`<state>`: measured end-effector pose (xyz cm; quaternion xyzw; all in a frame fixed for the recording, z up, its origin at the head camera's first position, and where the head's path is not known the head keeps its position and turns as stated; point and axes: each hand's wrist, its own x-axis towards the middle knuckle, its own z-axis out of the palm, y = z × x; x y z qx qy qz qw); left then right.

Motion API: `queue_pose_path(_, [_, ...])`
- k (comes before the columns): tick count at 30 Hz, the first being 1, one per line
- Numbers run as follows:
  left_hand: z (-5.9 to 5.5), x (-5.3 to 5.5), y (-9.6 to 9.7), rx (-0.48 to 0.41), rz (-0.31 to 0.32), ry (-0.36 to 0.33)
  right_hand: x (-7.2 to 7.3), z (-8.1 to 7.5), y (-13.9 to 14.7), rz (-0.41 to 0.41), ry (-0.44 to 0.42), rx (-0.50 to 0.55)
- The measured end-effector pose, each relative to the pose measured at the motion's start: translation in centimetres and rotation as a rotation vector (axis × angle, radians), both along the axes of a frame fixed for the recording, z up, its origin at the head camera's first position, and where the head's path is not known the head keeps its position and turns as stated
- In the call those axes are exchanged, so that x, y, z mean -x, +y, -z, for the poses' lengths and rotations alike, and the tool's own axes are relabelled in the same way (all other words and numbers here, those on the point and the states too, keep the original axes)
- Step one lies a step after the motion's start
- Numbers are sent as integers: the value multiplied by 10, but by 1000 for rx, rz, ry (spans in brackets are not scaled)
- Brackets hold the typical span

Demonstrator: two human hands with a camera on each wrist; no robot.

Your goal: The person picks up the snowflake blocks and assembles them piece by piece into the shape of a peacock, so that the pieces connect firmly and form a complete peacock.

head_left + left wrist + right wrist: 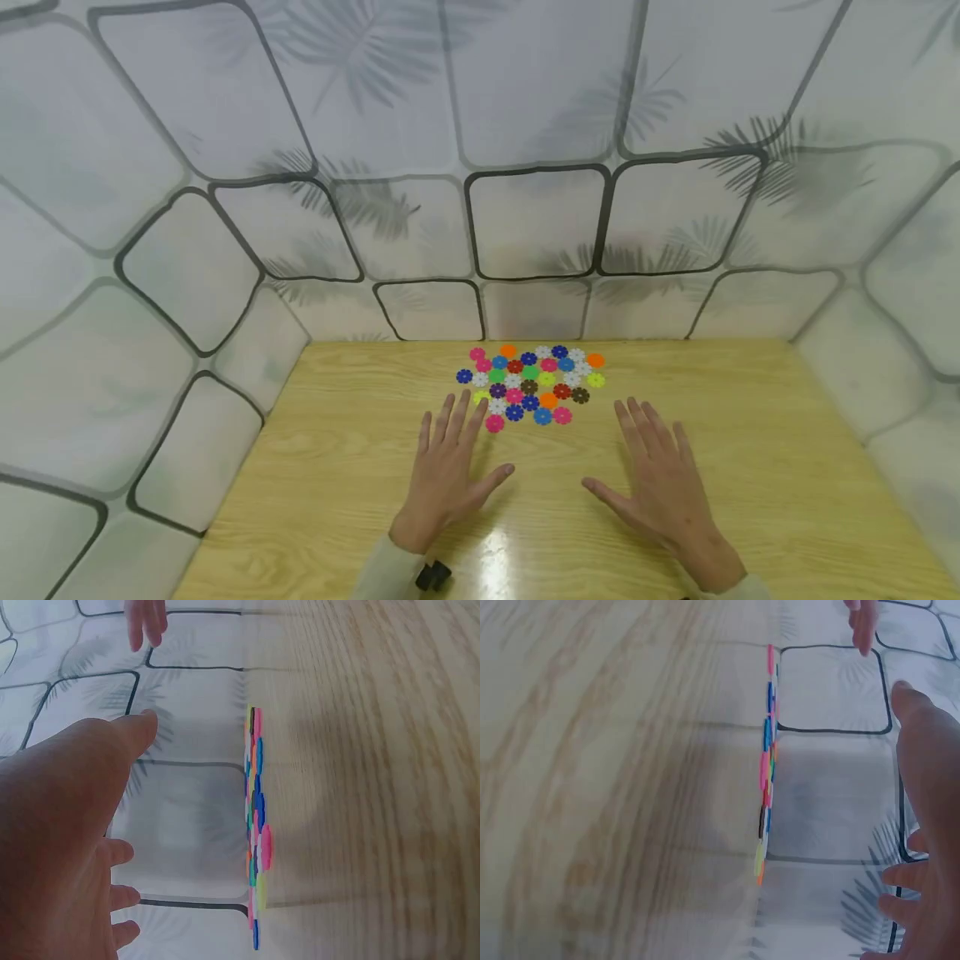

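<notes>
Many flat, notched plastic discs (529, 387) in pink, blue, orange, white, green, yellow, red and brown lie loosely spread at the far middle of the table. My left hand (448, 475) hovers palm down over the wood, fingers straight and thumb spread, its fingertips by the discs' near left edge. My right hand (660, 483) is held the same way to the right, apart from the discs. Neither hand holds anything. From the left wrist view the discs (257, 817) appear edge-on as a thin coloured strip, beyond the left thumb (142, 731).
The wooden table (337, 467) reaches back to a pale fabric wall (540, 221) with dark outlined panels and leaf prints. Similar fabric closes off both sides. On the left sleeve (390, 571) sits a small black object (433, 575).
</notes>
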<state>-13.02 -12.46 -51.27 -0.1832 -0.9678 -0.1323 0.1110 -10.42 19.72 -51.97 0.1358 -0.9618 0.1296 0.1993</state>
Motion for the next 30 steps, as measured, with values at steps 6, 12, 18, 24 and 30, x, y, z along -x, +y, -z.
queue_pose_path(6, [6, 11, 1, -32, 20, -34, 14, 2, -10, -63, -29, -8])
queue_pose_path(12, [11, 37, 15, -60, 8, -37, 45, 16, -19, -126, -60, 21])
queue_pose_path(18, [15, 52, 29, 10, -58, -76, 69, 26, -33, -112, -223, 80])
queue_pose_path(24, [27, 62, 29, -36, -71, -134, 84, 30, -45, -44, -337, 71])
queue_pose_path(30, [26, 73, 24, -250, -53, -301, 91, 25, -44, -20, -391, 177])
